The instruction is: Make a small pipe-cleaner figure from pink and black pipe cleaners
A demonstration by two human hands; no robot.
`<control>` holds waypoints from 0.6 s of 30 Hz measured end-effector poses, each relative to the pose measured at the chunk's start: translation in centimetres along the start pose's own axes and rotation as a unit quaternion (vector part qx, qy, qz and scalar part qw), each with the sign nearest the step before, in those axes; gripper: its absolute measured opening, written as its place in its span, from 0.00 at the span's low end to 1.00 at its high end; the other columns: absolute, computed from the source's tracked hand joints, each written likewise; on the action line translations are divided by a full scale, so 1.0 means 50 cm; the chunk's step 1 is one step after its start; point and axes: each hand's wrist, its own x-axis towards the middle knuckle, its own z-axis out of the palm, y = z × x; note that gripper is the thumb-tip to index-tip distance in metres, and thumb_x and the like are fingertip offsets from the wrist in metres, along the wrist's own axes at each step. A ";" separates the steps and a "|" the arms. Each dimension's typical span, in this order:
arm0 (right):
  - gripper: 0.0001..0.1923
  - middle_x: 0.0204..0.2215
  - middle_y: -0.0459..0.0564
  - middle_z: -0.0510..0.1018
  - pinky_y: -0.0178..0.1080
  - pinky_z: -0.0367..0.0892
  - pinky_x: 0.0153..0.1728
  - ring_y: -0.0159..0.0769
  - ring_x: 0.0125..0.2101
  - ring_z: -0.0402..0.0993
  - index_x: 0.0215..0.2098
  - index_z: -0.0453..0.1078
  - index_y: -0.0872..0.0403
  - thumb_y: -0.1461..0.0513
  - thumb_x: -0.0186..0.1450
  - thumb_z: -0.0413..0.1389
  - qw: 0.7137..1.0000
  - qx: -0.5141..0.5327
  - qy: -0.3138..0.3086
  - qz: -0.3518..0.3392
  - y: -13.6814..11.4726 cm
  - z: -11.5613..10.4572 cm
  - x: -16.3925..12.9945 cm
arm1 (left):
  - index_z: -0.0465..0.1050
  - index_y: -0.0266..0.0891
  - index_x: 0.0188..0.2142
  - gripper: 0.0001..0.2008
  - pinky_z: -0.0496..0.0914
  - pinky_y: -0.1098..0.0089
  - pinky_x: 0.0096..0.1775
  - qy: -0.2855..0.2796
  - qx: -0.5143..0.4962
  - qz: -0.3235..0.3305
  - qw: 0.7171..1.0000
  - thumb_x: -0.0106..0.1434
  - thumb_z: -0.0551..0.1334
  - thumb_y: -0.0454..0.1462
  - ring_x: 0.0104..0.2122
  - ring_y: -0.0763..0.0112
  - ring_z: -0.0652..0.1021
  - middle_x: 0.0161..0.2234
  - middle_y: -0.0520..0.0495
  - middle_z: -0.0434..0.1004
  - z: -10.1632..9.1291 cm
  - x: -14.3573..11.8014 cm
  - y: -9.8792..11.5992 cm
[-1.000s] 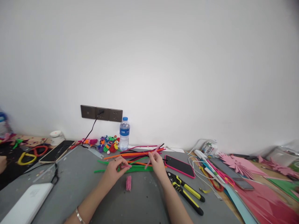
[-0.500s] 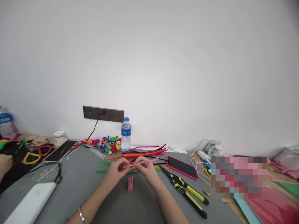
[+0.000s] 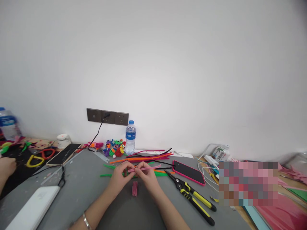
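Both hands meet over the grey table, fingertips pinched on a pink pipe cleaner [image 3: 155,167]. My left hand [image 3: 121,174] is closed on its left part. Close beside it, my right hand [image 3: 145,175] grips the same pipe cleaner, whose free end sticks out to the right. Just below the hands lies a short, dusty-pink fuzzy bundle [image 3: 134,188], touched by neither hand. Behind and partly under the fingers are green pipe cleaners [image 3: 107,175] and a pile of orange, magenta and black ones [image 3: 144,157].
Yellow-black pliers [image 3: 192,195] and a pink-cased phone [image 3: 189,172] lie to the right. A water bottle [image 3: 130,137] stands by the wall beside small pipe-cleaner figures [image 3: 115,148]. A white power bank [image 3: 35,207] is at left. Another person's hand [image 3: 6,169] shows at far left.
My hands have drawn closer together on the pink pipe cleaner, the right one moving slightly left. The whole view has shifted a little. The fuzzy bundle stays on the table.
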 end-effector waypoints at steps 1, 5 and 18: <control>0.17 0.19 0.41 0.69 0.32 0.58 0.25 0.29 0.21 0.63 0.23 0.66 0.54 0.52 0.53 0.66 1.000 0.007 -0.002 0.010 0.000 0.000 0.000 | 0.72 0.38 0.28 0.03 0.65 0.74 0.28 0.005 -0.001 0.005 1.000 0.57 0.62 0.35 0.27 0.69 0.74 0.27 0.51 0.74 0.000 0.000 -0.001; 0.18 0.19 0.41 0.71 0.32 0.59 0.25 0.29 0.21 0.66 0.24 0.66 0.54 0.53 0.52 0.67 0.999 0.037 0.008 0.036 0.002 -0.003 0.001 | 0.74 0.39 0.32 0.04 0.68 0.72 0.30 0.025 -0.003 0.019 0.999 0.57 0.61 0.36 0.29 0.68 0.76 0.30 0.49 0.78 0.000 -0.001 -0.004; 0.16 0.19 0.40 0.69 0.32 0.58 0.25 0.28 0.20 0.65 0.25 0.68 0.55 0.54 0.52 0.68 0.996 0.062 0.003 0.057 -0.005 -0.012 0.001 | 0.77 0.39 0.30 0.04 0.71 0.73 0.29 0.061 -0.030 0.017 0.998 0.55 0.65 0.37 0.26 0.69 0.77 0.28 0.49 0.81 -0.005 0.000 -0.008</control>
